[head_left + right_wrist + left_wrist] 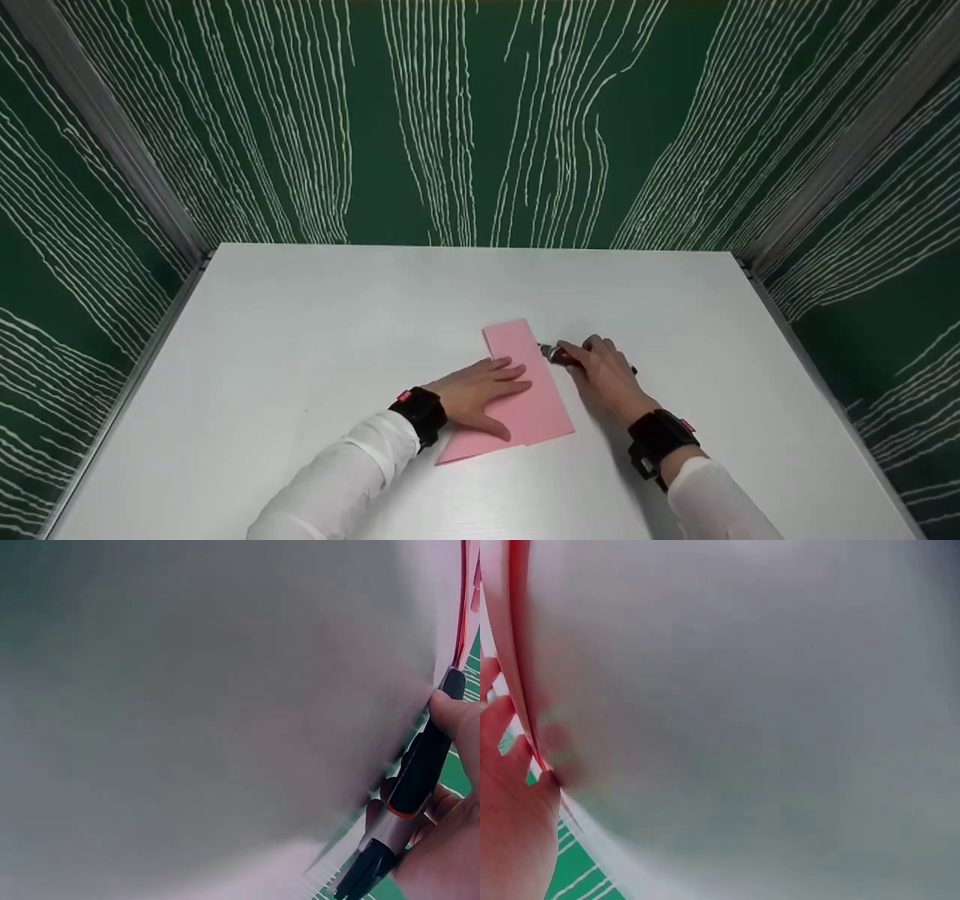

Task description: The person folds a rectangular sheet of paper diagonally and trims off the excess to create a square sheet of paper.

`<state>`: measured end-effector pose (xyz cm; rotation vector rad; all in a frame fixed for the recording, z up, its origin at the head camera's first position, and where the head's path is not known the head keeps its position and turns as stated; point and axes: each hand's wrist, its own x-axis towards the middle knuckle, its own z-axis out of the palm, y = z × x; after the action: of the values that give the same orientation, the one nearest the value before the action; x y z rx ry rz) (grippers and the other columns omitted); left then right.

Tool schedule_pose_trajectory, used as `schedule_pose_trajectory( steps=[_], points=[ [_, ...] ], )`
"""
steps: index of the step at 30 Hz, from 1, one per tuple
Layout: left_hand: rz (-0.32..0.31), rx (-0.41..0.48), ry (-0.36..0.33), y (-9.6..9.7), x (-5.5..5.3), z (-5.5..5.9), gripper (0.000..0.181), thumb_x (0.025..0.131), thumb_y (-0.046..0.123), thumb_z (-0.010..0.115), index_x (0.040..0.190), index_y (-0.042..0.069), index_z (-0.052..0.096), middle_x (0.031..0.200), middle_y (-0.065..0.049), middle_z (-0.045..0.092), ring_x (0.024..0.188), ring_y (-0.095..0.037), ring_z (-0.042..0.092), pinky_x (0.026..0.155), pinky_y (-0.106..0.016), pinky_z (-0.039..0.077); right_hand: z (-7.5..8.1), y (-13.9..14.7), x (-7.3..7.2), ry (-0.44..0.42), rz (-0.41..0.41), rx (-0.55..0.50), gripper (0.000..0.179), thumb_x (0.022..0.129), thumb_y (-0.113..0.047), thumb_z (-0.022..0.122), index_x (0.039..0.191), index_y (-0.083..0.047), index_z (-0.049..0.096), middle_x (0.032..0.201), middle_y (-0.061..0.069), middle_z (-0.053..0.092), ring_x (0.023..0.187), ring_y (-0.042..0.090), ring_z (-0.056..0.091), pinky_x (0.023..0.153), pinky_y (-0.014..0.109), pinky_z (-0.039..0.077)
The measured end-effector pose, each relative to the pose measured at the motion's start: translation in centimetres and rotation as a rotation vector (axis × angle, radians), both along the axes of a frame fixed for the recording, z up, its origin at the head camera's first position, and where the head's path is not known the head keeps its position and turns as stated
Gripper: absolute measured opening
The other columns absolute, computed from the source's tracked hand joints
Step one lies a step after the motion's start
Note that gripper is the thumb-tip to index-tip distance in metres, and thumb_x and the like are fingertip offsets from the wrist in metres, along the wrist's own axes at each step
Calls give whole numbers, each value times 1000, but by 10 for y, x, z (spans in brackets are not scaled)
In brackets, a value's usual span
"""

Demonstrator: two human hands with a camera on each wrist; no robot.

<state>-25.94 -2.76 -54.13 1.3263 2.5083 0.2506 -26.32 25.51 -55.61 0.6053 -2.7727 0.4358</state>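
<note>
A folded sheet of pink paper point(536, 405) lies on the white table, its layers slightly offset at the lower edge. My left hand point(484, 394) rests on it with fingers spread, pressing it to the tabletop. In the left wrist view, the fingers of the left hand point(510, 787) show at the paper's edge. My right hand point(611, 375) grips a utility knife point(416, 772) with a dark handle and an orange ring. The front end of the knife points left, right at the paper's right edge in the head view. The palm side of the right hand hides part of the handle.
The white table point(337, 300) spreads around the paper. Green walls point(375, 150) with wavy white lines stand behind and on both sides, joined by grey metal posts point(135, 142). Both wrists wear black bands point(424, 412).
</note>
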Motion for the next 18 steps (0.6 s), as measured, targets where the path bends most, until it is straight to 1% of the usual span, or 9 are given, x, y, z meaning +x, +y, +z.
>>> schedule_pose_trajectory(
  steps=[7,11,18],
  points=[
    [9,-10,-37,1,-8,2,90,85,62,68,158,26,29,168,3,19,158,-21,9,129,-37,11,2,-2,-10,-28,-18,-7,38,90,-9,73,128,-10,68,95,22,61,83,38,57,71,55,53],
    [3,-23,-19,1,-11,4,91,85,62,68,158,26,30,168,3,21,158,-22,10,129,-37,13,2,-2,-16,-30,-17,-4,39,90,-8,72,129,-10,67,96,24,60,85,40,57,72,56,53],
    [9,-16,-31,-1,-14,7,90,84,61,70,158,26,31,168,2,21,158,-23,11,129,-39,13,2,-3,-25,-30,-15,-9,40,90,-9,72,129,-10,67,97,23,61,86,39,57,73,56,53]
  ],
)
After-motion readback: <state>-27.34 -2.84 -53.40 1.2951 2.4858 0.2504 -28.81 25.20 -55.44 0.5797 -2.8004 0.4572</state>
